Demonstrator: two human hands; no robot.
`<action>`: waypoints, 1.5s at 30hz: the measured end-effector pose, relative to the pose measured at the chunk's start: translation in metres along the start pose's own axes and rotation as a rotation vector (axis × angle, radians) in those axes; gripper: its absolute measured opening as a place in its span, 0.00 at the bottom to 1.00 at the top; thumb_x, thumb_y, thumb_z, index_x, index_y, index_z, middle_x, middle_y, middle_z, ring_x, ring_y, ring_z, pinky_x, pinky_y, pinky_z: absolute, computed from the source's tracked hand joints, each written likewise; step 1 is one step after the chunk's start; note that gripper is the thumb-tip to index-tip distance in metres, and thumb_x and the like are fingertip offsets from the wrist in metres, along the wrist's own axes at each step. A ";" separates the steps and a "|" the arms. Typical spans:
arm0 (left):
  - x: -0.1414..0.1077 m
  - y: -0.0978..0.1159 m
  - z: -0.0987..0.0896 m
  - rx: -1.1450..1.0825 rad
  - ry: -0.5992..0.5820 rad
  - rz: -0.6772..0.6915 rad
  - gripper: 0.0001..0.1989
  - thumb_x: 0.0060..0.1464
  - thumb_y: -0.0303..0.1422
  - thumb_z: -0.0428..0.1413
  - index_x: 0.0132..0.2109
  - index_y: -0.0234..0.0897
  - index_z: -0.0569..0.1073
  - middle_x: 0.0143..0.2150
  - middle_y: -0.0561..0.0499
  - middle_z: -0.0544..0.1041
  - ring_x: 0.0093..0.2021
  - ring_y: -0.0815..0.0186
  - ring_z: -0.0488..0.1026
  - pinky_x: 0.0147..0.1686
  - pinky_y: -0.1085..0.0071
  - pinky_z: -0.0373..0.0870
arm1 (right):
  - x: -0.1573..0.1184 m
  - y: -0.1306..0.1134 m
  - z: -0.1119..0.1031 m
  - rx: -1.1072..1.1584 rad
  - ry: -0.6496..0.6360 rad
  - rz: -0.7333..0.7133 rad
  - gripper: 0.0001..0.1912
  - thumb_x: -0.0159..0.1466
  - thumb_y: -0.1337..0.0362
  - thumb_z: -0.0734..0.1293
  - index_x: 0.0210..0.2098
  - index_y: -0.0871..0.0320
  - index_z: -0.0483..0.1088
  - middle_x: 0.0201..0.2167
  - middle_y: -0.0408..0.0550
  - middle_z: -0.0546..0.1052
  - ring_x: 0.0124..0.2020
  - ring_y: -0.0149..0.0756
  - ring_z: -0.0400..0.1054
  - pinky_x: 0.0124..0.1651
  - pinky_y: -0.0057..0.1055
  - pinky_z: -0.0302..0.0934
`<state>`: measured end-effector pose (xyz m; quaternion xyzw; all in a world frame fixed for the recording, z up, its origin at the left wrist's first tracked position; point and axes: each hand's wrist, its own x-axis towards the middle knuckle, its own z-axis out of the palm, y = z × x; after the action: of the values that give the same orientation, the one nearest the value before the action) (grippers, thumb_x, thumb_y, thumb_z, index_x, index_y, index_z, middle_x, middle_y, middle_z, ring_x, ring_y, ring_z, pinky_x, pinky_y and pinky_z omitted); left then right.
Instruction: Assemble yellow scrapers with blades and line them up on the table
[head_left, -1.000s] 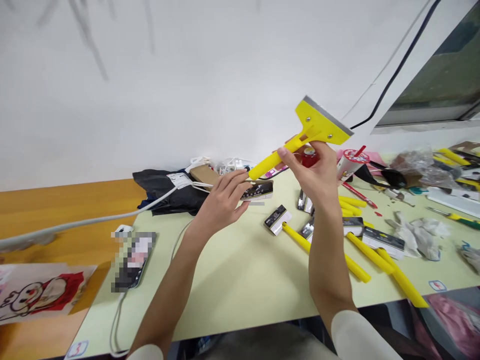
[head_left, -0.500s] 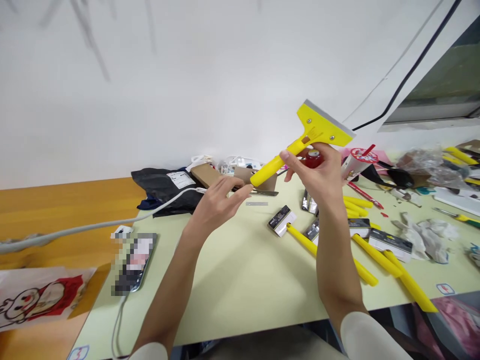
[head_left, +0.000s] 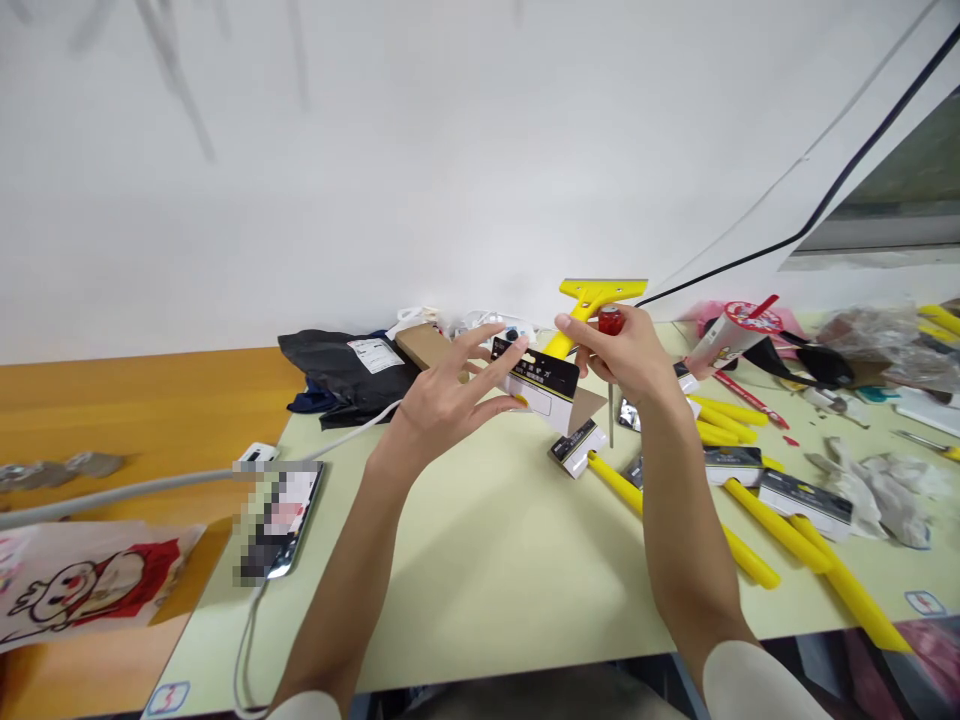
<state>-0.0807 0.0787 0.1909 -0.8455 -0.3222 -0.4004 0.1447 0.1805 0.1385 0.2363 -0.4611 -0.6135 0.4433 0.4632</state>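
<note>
The right hand [head_left: 626,355] is raised on a near-upright forearm, its fingers closed in a pinch on a red-handled screwdriver [head_left: 610,320], whose thin steel shaft [head_left: 610,412] points down. The left hand [head_left: 450,395] is half open with fingers spread, the fingertips touching a black-and-white cardboard package [head_left: 540,385]. A yellow plastic scraper [head_left: 592,298] stands just behind both hands, whether held cannot be determined, above a pale green table [head_left: 480,590] bearing loose yellow plastic handles [head_left: 780,528].
</note>
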 end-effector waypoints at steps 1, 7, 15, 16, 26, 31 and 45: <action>0.000 -0.001 0.001 -0.001 0.000 0.000 0.39 0.70 0.41 0.63 0.81 0.51 0.59 0.73 0.36 0.71 0.58 0.54 0.81 0.59 0.54 0.84 | 0.002 0.003 0.000 0.048 -0.024 0.028 0.28 0.58 0.44 0.86 0.27 0.57 0.71 0.16 0.45 0.73 0.14 0.23 0.53 0.16 0.28 0.38; 0.000 -0.003 -0.001 0.098 0.016 0.002 0.39 0.68 0.44 0.64 0.80 0.47 0.64 0.73 0.34 0.72 0.71 0.44 0.72 0.69 0.45 0.72 | 0.018 0.027 0.005 0.214 -0.092 0.100 0.30 0.56 0.39 0.85 0.28 0.57 0.73 0.20 0.46 0.74 0.16 0.26 0.58 0.15 0.26 0.40; -0.002 0.000 -0.011 0.087 0.005 0.026 0.42 0.68 0.44 0.66 0.81 0.43 0.61 0.68 0.35 0.78 0.68 0.45 0.73 0.70 0.47 0.71 | 0.017 0.024 0.009 0.264 -0.124 0.135 0.37 0.57 0.31 0.81 0.25 0.59 0.72 0.19 0.48 0.72 0.15 0.27 0.59 0.13 0.26 0.39; -0.002 -0.001 -0.011 0.078 0.002 0.027 0.42 0.68 0.43 0.65 0.82 0.42 0.60 0.67 0.35 0.78 0.67 0.46 0.75 0.69 0.47 0.73 | 0.016 0.023 0.008 0.269 -0.125 0.130 0.37 0.56 0.30 0.81 0.24 0.59 0.71 0.19 0.48 0.72 0.15 0.27 0.59 0.13 0.26 0.39; -0.002 0.009 -0.013 -0.022 -0.114 -0.028 0.40 0.75 0.32 0.56 0.85 0.41 0.47 0.70 0.34 0.78 0.66 0.50 0.79 0.65 0.51 0.78 | 0.015 0.019 0.010 0.296 -0.078 0.076 0.36 0.58 0.33 0.82 0.22 0.57 0.69 0.15 0.44 0.68 0.13 0.26 0.57 0.12 0.25 0.39; -0.002 0.011 -0.010 -0.053 -0.049 0.001 0.39 0.72 0.33 0.61 0.82 0.41 0.55 0.66 0.37 0.81 0.63 0.52 0.81 0.64 0.53 0.80 | 0.009 0.014 0.016 0.253 -0.078 0.049 0.37 0.60 0.32 0.80 0.22 0.59 0.72 0.12 0.46 0.68 0.11 0.25 0.55 0.13 0.25 0.38; 0.001 0.008 0.002 0.136 0.129 -0.071 0.31 0.73 0.23 0.53 0.79 0.43 0.65 0.67 0.41 0.81 0.66 0.55 0.81 0.65 0.58 0.79 | -0.008 0.013 0.036 0.164 -0.085 -0.064 0.33 0.63 0.31 0.77 0.31 0.56 0.71 0.16 0.38 0.65 0.15 0.26 0.55 0.17 0.27 0.43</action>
<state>-0.0733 0.0740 0.1906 -0.7942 -0.3685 -0.4361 0.2081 0.1487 0.1283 0.2163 -0.3826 -0.6086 0.4962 0.4869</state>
